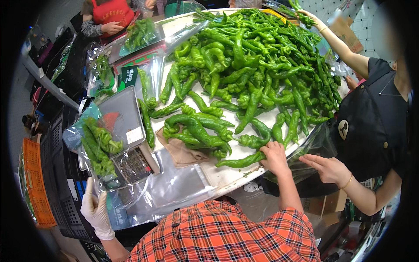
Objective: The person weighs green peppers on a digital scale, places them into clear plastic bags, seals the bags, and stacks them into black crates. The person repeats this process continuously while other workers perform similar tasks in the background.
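Note:
My left hand (pixel 96 209), in a white glove, has thumb and forefinger at the edge of a clear plastic bag (pixel 101 149) with several green peppers in it. The bag lies over the keypad and edge of a digital scale (pixel 124 108). My bare right hand (pixel 275 157) grips the end of a long green pepper (pixel 242 161) at the table's near edge. A large heap of green peppers (pixel 248 62) covers much of the white table (pixel 226 177). Nearer me are a brown cloth (pixel 183 154), partly under peppers, and a stack of flat clear bags (pixel 173 180).
A co-worker in a black apron (pixel 370 131) stands at the right, one hand (pixel 327 170) close to my right hand. Across the table is a person in a red apron (pixel 113 16) by another scale (pixel 157 36). Black crates (pixel 65 177) and an orange crate (pixel 37 186) stand at the left.

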`<state>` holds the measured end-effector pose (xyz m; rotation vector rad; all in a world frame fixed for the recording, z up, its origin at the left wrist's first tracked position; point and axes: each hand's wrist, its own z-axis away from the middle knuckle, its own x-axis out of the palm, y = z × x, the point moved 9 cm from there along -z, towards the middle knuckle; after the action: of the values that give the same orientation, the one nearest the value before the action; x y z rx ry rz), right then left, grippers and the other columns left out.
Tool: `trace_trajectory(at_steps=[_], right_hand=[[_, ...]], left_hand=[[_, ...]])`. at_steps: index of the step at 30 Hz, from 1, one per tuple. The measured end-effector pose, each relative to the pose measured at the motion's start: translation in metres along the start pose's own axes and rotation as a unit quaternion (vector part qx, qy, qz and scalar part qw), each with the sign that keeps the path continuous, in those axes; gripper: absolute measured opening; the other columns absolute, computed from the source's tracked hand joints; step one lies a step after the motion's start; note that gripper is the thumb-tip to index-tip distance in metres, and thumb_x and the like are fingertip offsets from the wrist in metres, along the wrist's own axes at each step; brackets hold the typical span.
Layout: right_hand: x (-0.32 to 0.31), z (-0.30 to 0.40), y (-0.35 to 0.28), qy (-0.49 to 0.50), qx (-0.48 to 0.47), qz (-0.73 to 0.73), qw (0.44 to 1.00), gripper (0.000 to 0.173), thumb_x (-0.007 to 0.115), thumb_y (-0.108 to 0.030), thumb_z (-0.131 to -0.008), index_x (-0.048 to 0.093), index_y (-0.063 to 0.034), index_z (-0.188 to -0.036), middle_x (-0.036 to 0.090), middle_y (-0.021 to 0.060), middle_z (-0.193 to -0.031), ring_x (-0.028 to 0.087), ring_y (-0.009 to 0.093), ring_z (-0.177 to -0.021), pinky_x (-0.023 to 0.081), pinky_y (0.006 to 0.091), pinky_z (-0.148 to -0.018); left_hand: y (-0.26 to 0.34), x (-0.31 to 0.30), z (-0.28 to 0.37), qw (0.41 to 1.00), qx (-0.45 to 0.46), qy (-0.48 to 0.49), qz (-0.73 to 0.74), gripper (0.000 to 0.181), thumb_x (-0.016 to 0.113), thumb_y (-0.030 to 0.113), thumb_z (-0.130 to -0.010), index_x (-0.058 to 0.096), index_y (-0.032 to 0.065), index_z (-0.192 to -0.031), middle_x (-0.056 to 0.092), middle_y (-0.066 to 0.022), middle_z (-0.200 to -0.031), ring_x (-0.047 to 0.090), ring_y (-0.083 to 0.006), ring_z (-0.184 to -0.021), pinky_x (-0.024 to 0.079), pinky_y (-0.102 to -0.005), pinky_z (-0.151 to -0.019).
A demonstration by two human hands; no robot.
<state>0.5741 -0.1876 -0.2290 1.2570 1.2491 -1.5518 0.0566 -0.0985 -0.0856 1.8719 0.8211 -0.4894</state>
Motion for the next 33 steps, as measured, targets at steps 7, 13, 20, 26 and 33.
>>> trace_trajectory(at_steps=[7,13,20,26,33], right_hand=[[-0.017,0.053,-0.028,-0.177,0.118,-0.519,0.828,0.035,0.068,-0.019,-0.077,0.056,0.0006,-0.104,0.061,0.0084,-0.081,0.057,0.013,-0.072,0.047,0.0285,-0.065],[-0.016,0.047,-0.112,-0.279,-0.048,-0.829,0.482,0.055,0.055,-0.034,-0.085,0.043,0.0071,-0.12,0.058,0.0155,-0.076,0.059,0.021,-0.062,0.048,0.0302,-0.055],[-0.015,0.032,-0.186,-0.382,-0.113,-0.812,0.426,0.06,0.054,-0.038,-0.084,0.041,0.0084,-0.121,0.057,0.0162,-0.074,0.057,0.021,-0.056,0.047,0.0295,-0.052],[0.018,0.049,-0.254,-0.481,-0.123,-0.517,0.697,0.046,0.058,-0.025,-0.086,0.047,-0.0015,-0.124,0.057,0.0025,-0.088,0.052,0.01,-0.074,0.044,0.0245,-0.063],[0.031,0.019,-0.325,-0.434,-0.1,-0.575,0.686,0.058,0.053,-0.011,-0.085,0.029,-0.0057,-0.138,0.056,0.0055,-0.093,0.053,0.011,-0.076,0.045,0.0248,-0.064]], left_hand=[[0.015,0.006,-0.013,0.994,0.111,-0.02,-0.014,0.025,0.063,0.004,-0.08,0.063,0.0,-0.105,0.054,-0.0026,-0.069,0.045,-0.0102,-0.057,0.037,-0.0231,-0.053],[0.003,0.005,-0.013,0.998,0.049,-0.029,0.015,0.012,0.06,0.007,-0.084,0.064,-0.003,-0.09,0.063,-0.01,-0.076,0.058,-0.0138,-0.067,0.044,-0.0237,-0.06],[0.003,0.004,-0.028,0.997,-0.001,-0.03,0.076,0.015,0.06,0.009,-0.085,0.065,-0.0029,-0.092,0.065,-0.011,-0.076,0.059,-0.0129,-0.067,0.045,-0.0244,-0.061],[0.004,0.006,-0.041,0.987,-0.003,-0.024,0.16,0.02,0.062,0.017,-0.085,0.066,0.0005,-0.094,0.067,-0.0123,-0.08,0.063,-0.0137,-0.07,0.048,-0.025,-0.062],[0.035,0.009,-0.026,0.979,0.203,-0.028,-0.003,0.019,0.063,0.023,-0.081,0.067,0.0098,-0.095,0.061,-0.0077,-0.066,0.06,-0.0219,-0.055,0.046,-0.0302,-0.047]])
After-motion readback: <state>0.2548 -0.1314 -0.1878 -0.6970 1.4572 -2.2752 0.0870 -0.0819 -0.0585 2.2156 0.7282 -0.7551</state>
